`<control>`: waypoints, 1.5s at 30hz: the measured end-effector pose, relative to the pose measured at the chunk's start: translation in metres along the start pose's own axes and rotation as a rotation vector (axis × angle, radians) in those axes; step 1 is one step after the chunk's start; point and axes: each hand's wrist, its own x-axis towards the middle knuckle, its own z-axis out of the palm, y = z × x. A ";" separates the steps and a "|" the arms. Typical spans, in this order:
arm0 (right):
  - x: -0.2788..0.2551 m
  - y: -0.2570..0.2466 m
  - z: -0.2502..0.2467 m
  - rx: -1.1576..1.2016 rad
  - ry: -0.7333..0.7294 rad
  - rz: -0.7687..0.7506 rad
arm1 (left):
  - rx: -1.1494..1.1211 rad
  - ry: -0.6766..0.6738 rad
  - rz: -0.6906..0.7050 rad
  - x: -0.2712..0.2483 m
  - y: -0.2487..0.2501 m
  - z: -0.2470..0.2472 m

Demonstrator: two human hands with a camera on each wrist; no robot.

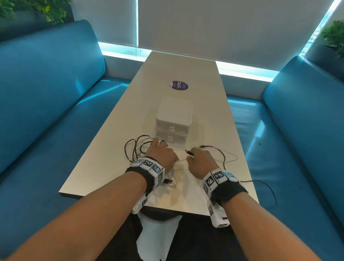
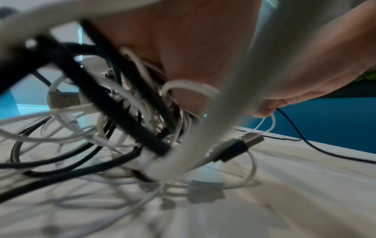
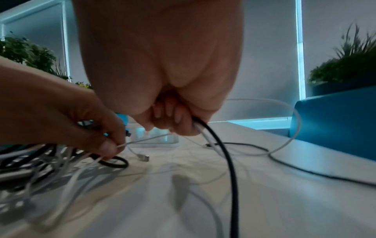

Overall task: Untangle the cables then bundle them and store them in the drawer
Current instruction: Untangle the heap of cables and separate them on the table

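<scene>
Hands (image 1: 182, 158) grip tangled cables (image 1: 138, 148) before the drawer box (image 1: 173, 120).

Both forearms reaching forward side by side, wristbands on; left hand (image 1: 161, 154) and right hand (image 1: 200, 160) both curling fingers, pinching cables.

Glossy table (image 1: 213, 121), shiny vinyl seats (image 1: 46, 91)

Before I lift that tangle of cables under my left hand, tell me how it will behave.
Probably floppy: the tangle of cables lies in loose, sagging loops on the table. It will likely come up as one clump, since black and white strands cross many times under the left hand. Loose plugs may dangle; one black USB plug sticks out free.
</scene>
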 end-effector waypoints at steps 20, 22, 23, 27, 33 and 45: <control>0.008 0.021 -0.008 0.022 0.029 0.191 | -0.109 0.007 -0.068 0.008 -0.016 0.001; 0.005 0.015 -0.006 0.028 0.043 0.134 | -0.063 0.012 -0.058 0.006 -0.011 0.002; 0.004 0.011 -0.005 0.045 0.051 0.093 | -0.047 0.013 -0.053 0.006 -0.008 0.002; -0.002 -0.006 0.003 0.079 0.038 -0.079 | -0.030 0.017 -0.043 0.003 0.001 0.001; 0.000 -0.019 0.019 0.057 -0.073 0.007 | -0.059 0.030 -0.062 0.002 -0.001 0.001; 0.007 0.001 -0.011 0.168 -0.093 0.161 | -0.191 0.050 -0.065 0.007 -0.006 0.000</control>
